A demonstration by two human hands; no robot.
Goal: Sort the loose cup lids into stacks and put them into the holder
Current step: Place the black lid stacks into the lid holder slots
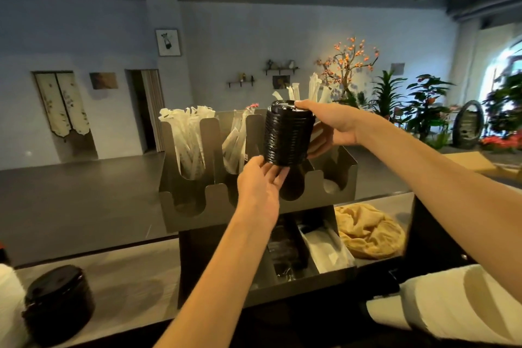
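While I hold the stack of black lids [288, 135] upright over the holder [254, 200], both hands share the load, I judge so the nested lids do not slide apart before they drop into a slot. My right hand [333, 127] caps the stack from the far right, thumb lying across the top lid and fingers [320, 147] curled round the back of the column, a fairly wide clasp set by the lid's breadth. My left hand [261, 186] comes up from below, its fingers [278, 173] nearly straight and only lightly spread, touching the bottom of the stack as a shelf, not a grip. The stack hangs just above the front compartment that sits right of centre, whose dark U-shaped cut-out shows directly beneath; whether lids already lie in it I cannot tell. Wrapped straws [189, 144] fill the rear slots to the left. A second stack of black lids [58, 302] waits on the counter [127, 271] at near left, well apart from the holder, so the sorting looks partly done. A crumpled tan cloth [370, 231] lies to the right of the holder.
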